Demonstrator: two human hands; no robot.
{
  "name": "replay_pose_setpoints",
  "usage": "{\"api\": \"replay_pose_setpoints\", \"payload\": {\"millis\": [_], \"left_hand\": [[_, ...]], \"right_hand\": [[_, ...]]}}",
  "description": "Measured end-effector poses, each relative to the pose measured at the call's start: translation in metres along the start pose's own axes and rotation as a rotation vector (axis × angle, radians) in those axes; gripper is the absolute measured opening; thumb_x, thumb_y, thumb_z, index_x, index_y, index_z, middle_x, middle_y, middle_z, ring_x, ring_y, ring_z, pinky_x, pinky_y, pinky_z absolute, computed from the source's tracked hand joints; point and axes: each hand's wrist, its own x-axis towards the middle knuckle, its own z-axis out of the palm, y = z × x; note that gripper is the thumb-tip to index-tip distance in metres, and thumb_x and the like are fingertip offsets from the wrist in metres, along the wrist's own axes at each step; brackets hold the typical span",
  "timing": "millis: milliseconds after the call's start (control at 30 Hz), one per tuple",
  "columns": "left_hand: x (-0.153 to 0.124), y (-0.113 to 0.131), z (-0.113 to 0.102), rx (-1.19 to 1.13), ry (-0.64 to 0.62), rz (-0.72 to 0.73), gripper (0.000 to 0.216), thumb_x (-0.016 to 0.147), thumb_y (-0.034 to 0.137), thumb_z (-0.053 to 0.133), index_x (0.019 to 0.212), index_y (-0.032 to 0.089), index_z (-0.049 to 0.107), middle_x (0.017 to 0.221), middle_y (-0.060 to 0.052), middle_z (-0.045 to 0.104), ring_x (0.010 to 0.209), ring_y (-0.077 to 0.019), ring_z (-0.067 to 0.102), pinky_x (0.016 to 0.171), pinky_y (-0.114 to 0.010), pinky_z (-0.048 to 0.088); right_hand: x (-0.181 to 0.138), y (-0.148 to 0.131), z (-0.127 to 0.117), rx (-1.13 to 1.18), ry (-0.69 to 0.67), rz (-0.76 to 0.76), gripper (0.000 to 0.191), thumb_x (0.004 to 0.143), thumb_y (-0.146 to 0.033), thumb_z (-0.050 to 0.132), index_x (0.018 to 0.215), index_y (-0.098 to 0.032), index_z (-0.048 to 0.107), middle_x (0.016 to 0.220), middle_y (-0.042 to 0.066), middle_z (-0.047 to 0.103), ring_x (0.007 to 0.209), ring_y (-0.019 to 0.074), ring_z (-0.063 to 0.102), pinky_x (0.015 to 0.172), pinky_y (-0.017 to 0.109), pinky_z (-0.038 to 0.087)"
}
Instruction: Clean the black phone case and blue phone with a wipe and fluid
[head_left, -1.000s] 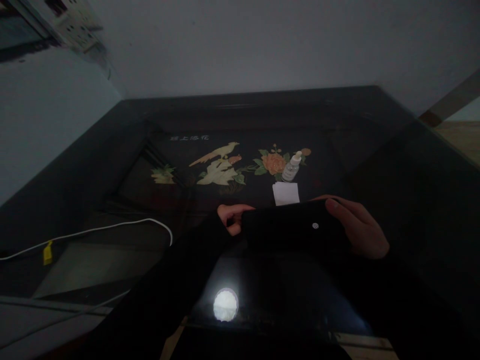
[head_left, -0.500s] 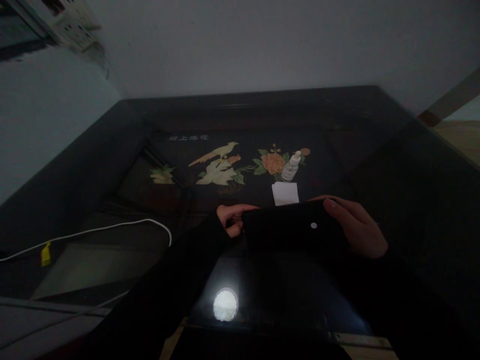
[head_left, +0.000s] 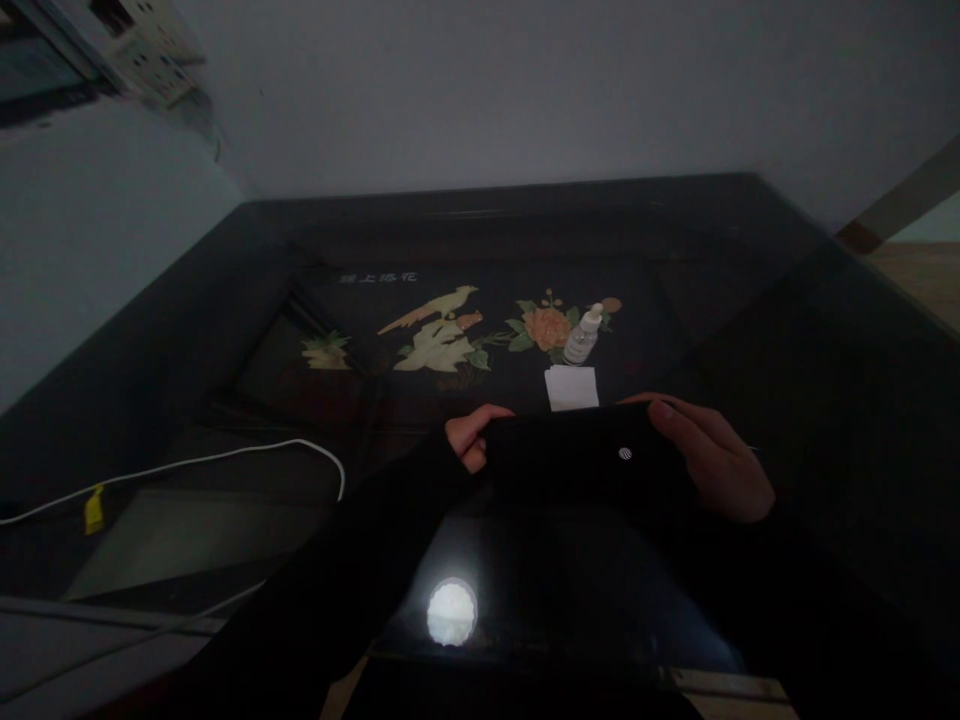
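Both hands hold a black oblong case [head_left: 559,460] with a small round striped white logo on its near face. What kind of case it is does not show in the dim light. My left hand [head_left: 474,436] grips its left end, thumb along the top edge. At the other end my right hand [head_left: 712,455] wraps round the corner, thumb on the near face. Just behind the case lie white paper sheets [head_left: 571,387], their near edge hidden by it. A dropper bottle [head_left: 582,338] with a white top stands beyond the paper.
The dark glossy table [head_left: 465,225] carries a bird-and-flower picture [head_left: 435,345]. On the left runs a white cable [head_left: 225,453] with a yellow tag [head_left: 94,510]. A bright round light reflection lies near the front edge. Walls border the table behind and to the left.
My left hand has slid slightly right and its fingers have closed more tightly round the case's left end. The right hand and the case have barely moved.
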Motion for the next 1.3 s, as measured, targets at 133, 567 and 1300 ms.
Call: {"api": "replay_pose_setpoints", "payload": {"millis": [133, 567, 1300], "left_hand": [[-0.001, 0.003, 0.0, 0.041, 0.018, -0.023, 0.04, 0.07, 0.024, 0.029, 0.103, 0.011, 0.048, 0.082, -0.002, 0.056, 0.075, -0.011, 0.052, 0.066, -0.021, 0.036], [-0.007, 0.0, -0.005, -0.043, -0.055, -0.037, 0.038, 0.074, 0.021, 0.025, 0.106, 0.012, 0.042, 0.056, 0.005, 0.048, 0.051, -0.0092, 0.05, 0.053, -0.021, 0.036], [-0.013, -0.014, 0.014, -0.282, -0.036, -0.094, 0.04, 0.08, 0.035, 0.03, 0.111, 0.013, 0.041, 0.059, 0.003, 0.05, 0.046, -0.0084, 0.054, 0.043, -0.018, 0.041]], "right_hand": [[-0.001, -0.001, 0.001, 0.04, -0.002, 0.029, 0.033, 0.076, -0.047, 0.049, 0.083, -0.02, 0.066, 0.065, 0.001, 0.063, 0.056, 0.0153, 0.058, 0.055, 0.025, 0.046], [0.003, 0.011, -0.002, 0.099, -0.048, 0.089, 0.034, 0.073, -0.049, 0.052, 0.077, -0.017, 0.063, 0.054, 0.0, 0.056, 0.047, 0.0138, 0.052, 0.043, 0.022, 0.04], [0.021, 0.027, -0.001, -0.008, 0.012, 0.059, 0.044, 0.07, -0.06, 0.05, 0.077, -0.019, 0.065, 0.059, 0.003, 0.062, 0.055, 0.019, 0.058, 0.05, 0.028, 0.045]]}}
